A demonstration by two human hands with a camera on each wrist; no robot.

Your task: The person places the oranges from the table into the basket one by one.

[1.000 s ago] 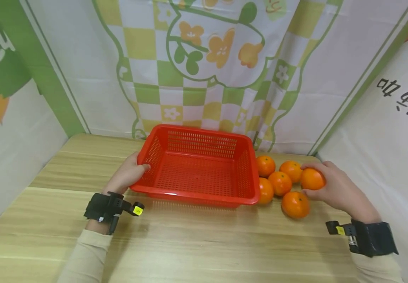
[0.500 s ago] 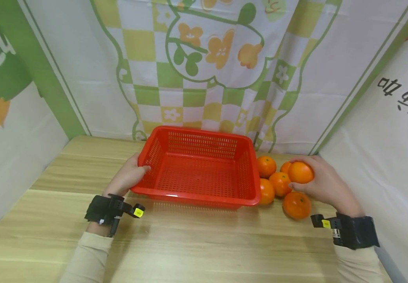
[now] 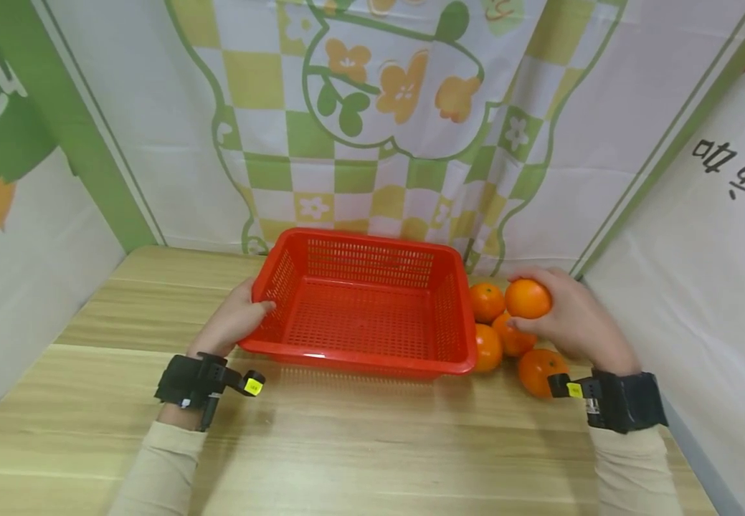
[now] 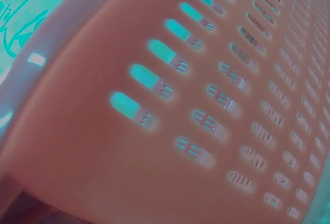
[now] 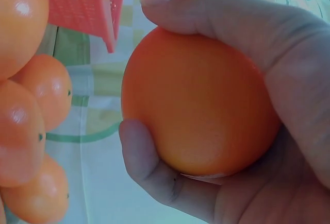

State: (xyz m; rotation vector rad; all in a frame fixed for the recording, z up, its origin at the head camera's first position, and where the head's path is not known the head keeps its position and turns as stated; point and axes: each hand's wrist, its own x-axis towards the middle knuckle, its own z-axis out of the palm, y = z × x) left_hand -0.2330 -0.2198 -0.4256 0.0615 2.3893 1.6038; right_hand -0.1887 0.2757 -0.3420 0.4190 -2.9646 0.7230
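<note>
A head-camera view looks down on a pale wooden table [image 3: 372, 444] boxed in by white cloth printed with green and yellow checks and flowers. At the centre of the frame sits an empty red slotted plastic basket [image 3: 362, 304]. The person's left hand [image 3: 233, 319], centre left, grips the basket's left rim, thumb hooked over the edge and fingers along the outer wall, which appears to keep the basket from sliding. The left wrist view is filled by that slotted red wall at very close range, and shows nothing of the fingers.

On the right of the frame, the right hand [image 3: 568, 319] holds one orange [image 3: 528, 298] lifted above the table, just right of the basket's far right corner. The right wrist view shows the fingers [image 5: 216, 13] curled over the top of the fruit and the thumb [image 5: 149, 167] under it, a full cupping grip that keeps the round fruit from rolling out. Four more oranges [image 3: 487, 302] lie clustered on the table against the basket's right side, partly hidden below the raised hand.
</note>
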